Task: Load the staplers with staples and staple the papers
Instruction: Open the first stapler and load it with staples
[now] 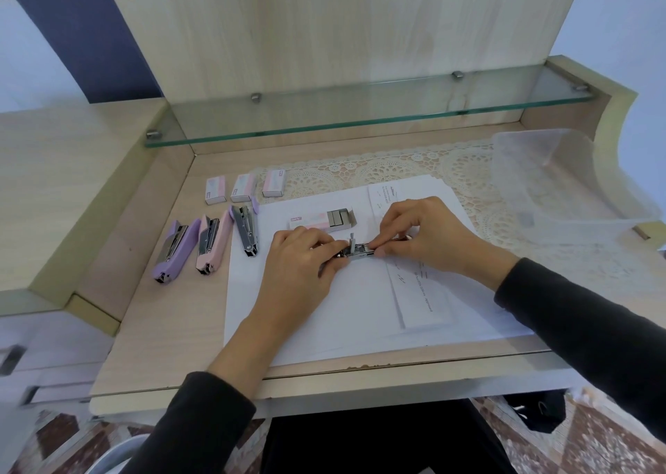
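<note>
Two hands meet over the middle of the desk (162, 329), both on one opened stapler (356, 250) that sits low over the white papers (324, 311). The left hand (302, 257) curls its fingers round the stapler's left end, grasping it. The right hand (425, 235) pinches the metal channel at the right end between thumb and fingertips.

Just past the hands, toward 12 o'clock, an open staple box (322, 219) lies on the papers with grey staple strips showing at its right end. At about 9 to 10 o'clock from the hands, three more staplers lie side by side on the bare desk: a purple stapler (174, 250), a pink stapler (212, 243) and a third stapler (245, 234) showing mostly bare metal. Farther out at 11 o'clock, three closed staple boxes (243, 188) stand in a row.

A lace mat (396, 167) spreads under the papers' far edge toward 1 o'clock. A translucent plastic tray (558, 185) sits at 2 o'clock, and a glass shelf (360, 113) spans the back at 12 o'clock.
</note>
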### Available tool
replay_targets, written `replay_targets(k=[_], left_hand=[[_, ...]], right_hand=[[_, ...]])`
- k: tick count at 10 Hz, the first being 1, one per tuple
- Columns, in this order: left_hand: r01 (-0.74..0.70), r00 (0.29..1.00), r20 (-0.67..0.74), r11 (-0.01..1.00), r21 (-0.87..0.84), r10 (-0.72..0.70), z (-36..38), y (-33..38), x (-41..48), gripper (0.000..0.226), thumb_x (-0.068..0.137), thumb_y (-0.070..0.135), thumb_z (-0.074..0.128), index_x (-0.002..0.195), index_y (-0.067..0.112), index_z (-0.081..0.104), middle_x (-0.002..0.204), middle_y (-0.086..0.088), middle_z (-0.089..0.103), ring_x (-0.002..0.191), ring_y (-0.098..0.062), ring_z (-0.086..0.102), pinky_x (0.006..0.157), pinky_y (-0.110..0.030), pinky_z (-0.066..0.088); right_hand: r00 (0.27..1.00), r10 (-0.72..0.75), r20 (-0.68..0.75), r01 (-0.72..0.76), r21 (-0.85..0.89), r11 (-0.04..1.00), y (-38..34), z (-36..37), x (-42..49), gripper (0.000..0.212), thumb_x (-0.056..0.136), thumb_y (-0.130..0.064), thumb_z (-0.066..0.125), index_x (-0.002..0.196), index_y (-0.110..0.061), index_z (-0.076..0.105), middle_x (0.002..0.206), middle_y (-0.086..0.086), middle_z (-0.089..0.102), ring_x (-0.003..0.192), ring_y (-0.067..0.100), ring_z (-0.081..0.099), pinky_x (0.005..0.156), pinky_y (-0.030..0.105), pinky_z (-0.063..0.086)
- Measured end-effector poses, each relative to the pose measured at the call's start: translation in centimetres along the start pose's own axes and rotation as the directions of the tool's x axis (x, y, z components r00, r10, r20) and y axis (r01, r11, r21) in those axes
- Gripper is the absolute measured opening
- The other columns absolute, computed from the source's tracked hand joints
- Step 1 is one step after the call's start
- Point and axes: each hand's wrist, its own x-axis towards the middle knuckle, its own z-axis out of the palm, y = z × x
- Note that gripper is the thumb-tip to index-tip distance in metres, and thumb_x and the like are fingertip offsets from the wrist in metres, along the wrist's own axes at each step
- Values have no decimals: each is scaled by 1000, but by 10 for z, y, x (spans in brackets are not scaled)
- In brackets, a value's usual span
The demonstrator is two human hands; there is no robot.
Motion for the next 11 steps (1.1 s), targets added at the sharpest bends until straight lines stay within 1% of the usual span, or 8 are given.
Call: replay_targets(k=[1, 2, 3, 4, 6, 8, 9, 11], left_hand=[[4, 1000, 0, 1000, -3, -4, 0, 0, 0, 27, 78, 31, 54, 84, 13, 73, 74, 1, 67, 75, -10, 46, 71, -28, 32], [9, 1000, 0, 1000, -7, -9, 0, 1, 0, 27, 78, 31, 54, 84, 13, 74, 75, 1, 67, 76, -10, 47, 72, -28, 33], [9, 1000, 8, 1000, 6, -9, -1, 1, 0, 28, 79, 32, 53, 85, 14, 74, 75, 2, 67, 75, -9, 46, 73, -26, 31], [9, 1000, 12, 1000, 13, -9, -1, 0, 0, 29, 79, 32, 52, 85, 14, 74, 75, 2, 67, 75, -9, 46, 73, -26, 30], [3, 1000, 7, 1000, 7, -3, -1, 0, -1, 27, 79, 32, 53, 84, 14, 73, 76, 2, 68, 76, -9, 48, 73, -26, 32], [-5, 999, -54, 1000, -13, 4, -3, 4, -2, 21, 71, 18, 68, 89, 7, 71, 72, -3, 71, 74, -10, 52, 76, -24, 38], [-64, 997, -35, 998, 16, 65, -2, 1, -2, 24, 78, 19, 58, 95, 7, 71, 76, -4, 71, 75, -16, 56, 74, -25, 38], [-125, 990, 71, 992, 31, 123, 1, -4, -1, 33, 84, 15, 44, 110, 12, 65, 86, -5, 66, 82, -15, 47, 68, -27, 29]], right_hand=[[1000, 1, 5, -1, -53, 999, 1, -3, -1, 14, 65, -15, 80, 78, -17, 76, 73, -12, 60, 73, 21, 56, 69, 28, 44], [1000, 21, -3, -21, -105, 994, 2, -10, -5, 11, 65, -18, 79, 76, -16, 76, 77, -9, 60, 77, 18, 54, 70, 13, 35], [999, 44, -7, -45, -164, 985, 3, -18, -10, 7, 67, -21, 78, 73, -20, 75, 82, -8, 62, 81, 16, 53, 77, 14, 33], [999, 39, -11, -41, -211, 977, 4, -24, -14, 7, 67, -22, 78, 73, -20, 75, 84, -5, 64, 83, 19, 56, 82, 30, 40], [998, 48, -31, -52, -152, 987, 5, -24, -17, 10, 67, -16, 79, 75, -15, 73, 82, -4, 66, 74, 17, 60, 72, 34, 51], [995, 101, -15, -102, -128, 987, 8, -14, -13, 21, 70, -5, 74, 90, -13, 71, 76, -4, 65, 64, 9, 59, 65, 12, 47], [997, 69, -44, -74, -123, 990, 10, -10, -16, 15, 70, -2, 73, 83, -11, 74, 75, -5, 65, 62, 6, 59, 66, 11, 47], [994, 34, -103, -46, -109, 993, 10, -8, -19, 14, 70, -1, 74, 82, -7, 75, 78, 4, 71, 65, 13, 61, 64, 5, 44]])
